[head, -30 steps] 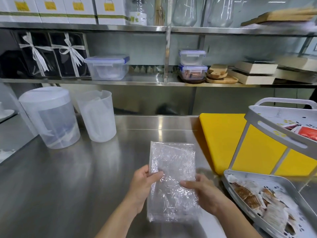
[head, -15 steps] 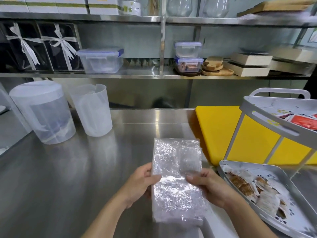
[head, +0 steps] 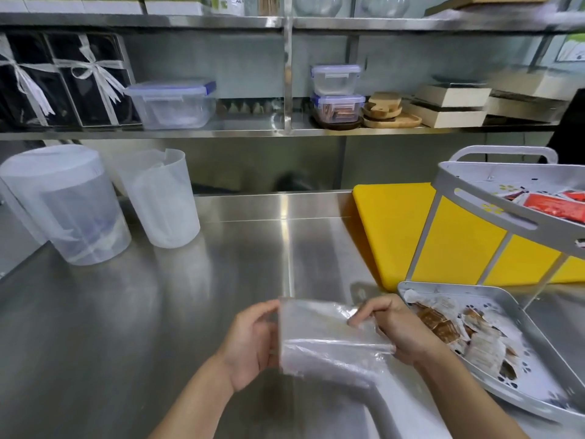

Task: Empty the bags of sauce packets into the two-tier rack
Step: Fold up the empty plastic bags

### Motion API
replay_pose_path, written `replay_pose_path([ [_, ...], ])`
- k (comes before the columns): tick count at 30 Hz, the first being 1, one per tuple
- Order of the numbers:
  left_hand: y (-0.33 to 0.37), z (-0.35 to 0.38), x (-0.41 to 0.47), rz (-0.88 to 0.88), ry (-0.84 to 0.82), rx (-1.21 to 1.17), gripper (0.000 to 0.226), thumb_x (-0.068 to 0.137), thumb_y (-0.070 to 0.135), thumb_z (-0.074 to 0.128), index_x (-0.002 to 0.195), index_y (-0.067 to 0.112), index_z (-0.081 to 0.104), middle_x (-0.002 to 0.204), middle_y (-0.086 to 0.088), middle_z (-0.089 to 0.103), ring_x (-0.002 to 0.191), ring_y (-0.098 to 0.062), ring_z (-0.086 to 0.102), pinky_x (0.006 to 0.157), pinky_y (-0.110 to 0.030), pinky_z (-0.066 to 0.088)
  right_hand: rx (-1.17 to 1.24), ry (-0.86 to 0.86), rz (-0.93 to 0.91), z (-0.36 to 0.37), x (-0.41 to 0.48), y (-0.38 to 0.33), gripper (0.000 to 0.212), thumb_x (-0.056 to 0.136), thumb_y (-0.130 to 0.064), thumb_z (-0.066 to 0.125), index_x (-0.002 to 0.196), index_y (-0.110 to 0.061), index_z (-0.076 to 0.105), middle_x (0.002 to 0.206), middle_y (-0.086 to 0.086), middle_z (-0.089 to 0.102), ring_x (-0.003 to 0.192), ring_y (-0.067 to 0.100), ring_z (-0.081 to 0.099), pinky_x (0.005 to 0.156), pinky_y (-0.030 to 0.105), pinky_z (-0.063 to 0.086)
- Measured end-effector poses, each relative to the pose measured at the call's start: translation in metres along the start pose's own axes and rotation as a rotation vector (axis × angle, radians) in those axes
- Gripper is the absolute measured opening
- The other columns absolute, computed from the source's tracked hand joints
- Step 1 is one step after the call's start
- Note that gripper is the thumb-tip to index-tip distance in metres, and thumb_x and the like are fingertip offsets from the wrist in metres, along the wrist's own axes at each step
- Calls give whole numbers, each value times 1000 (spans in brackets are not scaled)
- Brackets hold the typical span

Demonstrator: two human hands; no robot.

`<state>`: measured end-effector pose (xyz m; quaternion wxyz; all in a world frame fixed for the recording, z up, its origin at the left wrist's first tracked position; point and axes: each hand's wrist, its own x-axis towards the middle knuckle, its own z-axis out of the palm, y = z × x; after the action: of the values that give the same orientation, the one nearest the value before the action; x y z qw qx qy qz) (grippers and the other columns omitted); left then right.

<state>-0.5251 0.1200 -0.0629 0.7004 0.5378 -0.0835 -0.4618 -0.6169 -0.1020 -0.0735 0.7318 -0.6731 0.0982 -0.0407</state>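
Note:
An empty clear plastic bag [head: 323, 337], folded over on itself, hangs just above the steel counter between both hands. My left hand [head: 250, 340] grips its left edge and my right hand [head: 395, 331] pinches its upper right corner. To the right stands the grey two-tier rack [head: 449, 182]. Its lower tray [head: 544, 312] holds several brown and white sauce packets [head: 468, 337], and its upper tray [head: 493, 207] holds red packets [head: 554, 207].
A yellow cutting board [head: 389, 229] lies under and behind the rack. Two translucent pitchers [head: 66, 204] stand at the back left of the steel counter [head: 158, 312]. Wall shelves behind carry lidded containers [head: 172, 103], wooden boards and boxes.
The flat, upright bag has been folded down into a shorter packet and has dropped lower. Both hands have shifted from its middle to its upper edges.

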Motion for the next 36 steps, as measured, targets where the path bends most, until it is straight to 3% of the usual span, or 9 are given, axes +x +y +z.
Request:
replay_pose_path([
  [3,-4,-4,-8,-113,-70,94,57,79,59,54,115,15,63,103,-14,69,87,-31,65,73,-45,55,-197,-27,-35,3,-2,-4,50,65,23,30,61,-2,73,53,-2,70,46,4,52,41,14,30],
  [8,-15,-4,-11,-98,132,360,54,56,14,78,106,5,62,84,-4,73,72,-17,68,64,-30,57,-45,62,20,13,-2,7,56,77,21,39,84,-20,75,82,-2,75,69,9,65,53,21,46],
  [10,-17,-7,-10,-32,228,327,39,65,4,77,102,5,63,83,-2,73,72,-16,69,65,-31,57,220,94,64,16,-5,13,36,79,1,54,107,-16,66,82,3,72,67,18,63,57,30,44],
  [14,-24,-8,-9,94,359,341,29,71,-1,73,97,7,61,89,-5,74,73,-15,70,65,-27,56,303,18,173,30,-25,27,63,56,-54,73,110,-25,62,87,1,71,74,20,63,63,36,48],
  [18,-44,0,-1,107,335,383,37,62,5,78,95,6,60,96,-13,72,85,-26,68,83,-42,53,194,210,165,42,-49,45,60,61,-16,76,116,-23,54,87,-1,75,77,13,69,59,23,52],
  [21,-66,12,8,30,232,405,30,69,3,77,92,9,59,90,-6,72,73,-15,68,72,-32,55,172,416,228,35,-74,62,51,66,3,75,110,-13,54,72,0,73,67,15,67,57,26,51],
  [29,-110,81,12,-132,53,464,15,81,9,67,94,8,60,84,-2,72,61,-7,67,54,-22,53,15,661,297,-18,-155,71,60,70,-5,75,122,-12,46,86,36,46,76,28,51,66,40,49],
  [34,-137,152,22,-122,-12,548,15,82,10,66,97,9,62,96,-6,73,86,-20,69,86,-40,55,17,789,254,-65,-211,76,64,71,-5,76,127,-10,45,63,2,35,57,14,43,52,25,43],
  [36,-158,191,22,-143,-22,522,13,83,8,65,96,7,61,93,-6,74,82,-21,69,79,-37,56,26,856,237,-91,-240,79,66,69,-6,77,127,-8,46,64,0,36,59,15,43,57,29,43],
])
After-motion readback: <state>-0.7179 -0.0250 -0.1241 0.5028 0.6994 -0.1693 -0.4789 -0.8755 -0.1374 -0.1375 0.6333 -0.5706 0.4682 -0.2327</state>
